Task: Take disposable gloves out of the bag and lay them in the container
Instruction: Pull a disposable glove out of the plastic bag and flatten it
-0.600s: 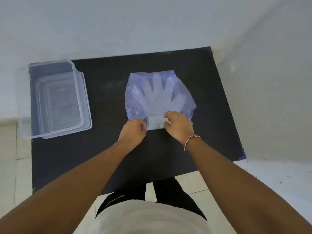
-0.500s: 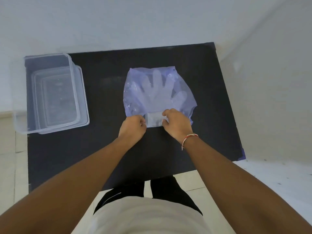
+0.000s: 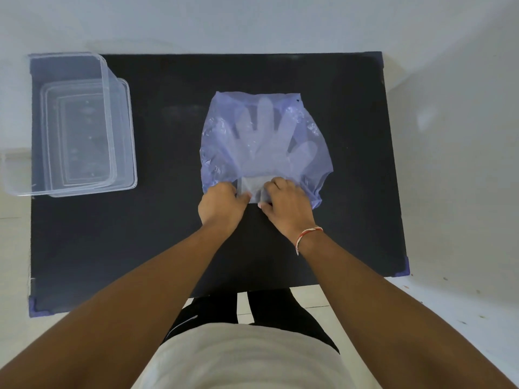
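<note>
The bag lies flat near the middle of the black bench, its mouth at the near side. Both hands meet there: the left hand pinches the mouth's left side, and the right hand grips the cuff end of the gloves, fingers curled. The gloves' long axis runs from near edge to far edge, fingertips pointing away. The clear container sits at the far left corner, nearer the left hand, well apart from the bag.

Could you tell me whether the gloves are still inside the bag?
Mostly inside: the gloves show through the bag; only their cuff end pokes out at both hands.
</note>
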